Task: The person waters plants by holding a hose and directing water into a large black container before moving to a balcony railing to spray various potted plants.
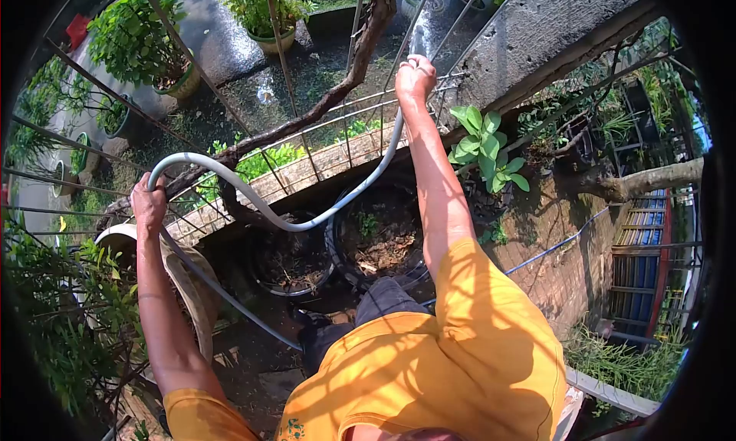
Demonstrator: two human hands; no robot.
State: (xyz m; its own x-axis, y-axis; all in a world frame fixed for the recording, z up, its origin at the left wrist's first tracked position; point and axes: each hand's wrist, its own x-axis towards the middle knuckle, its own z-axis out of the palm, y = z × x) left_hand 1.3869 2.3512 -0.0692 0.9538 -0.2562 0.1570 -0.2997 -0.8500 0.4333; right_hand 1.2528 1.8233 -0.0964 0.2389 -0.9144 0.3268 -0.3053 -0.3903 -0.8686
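Observation:
A pale grey garden hose sags in a loop between my two hands. My right hand, arm stretched far forward, is closed around the hose's end at the metal bars; water sprays out past it onto the ground beyond. On the left, my left hand is closed around the hose where it bends over, beside a brown woody branch. From there the hose runs down toward my legs. Below the loop stand two dark round pots holding soil and dry leaves.
A fence of thin metal bars rises from a low concrete ledge. Potted plants stand on wet ground beyond it. A concrete slab lies at upper right, near a leafy green plant. Bushes crowd the left.

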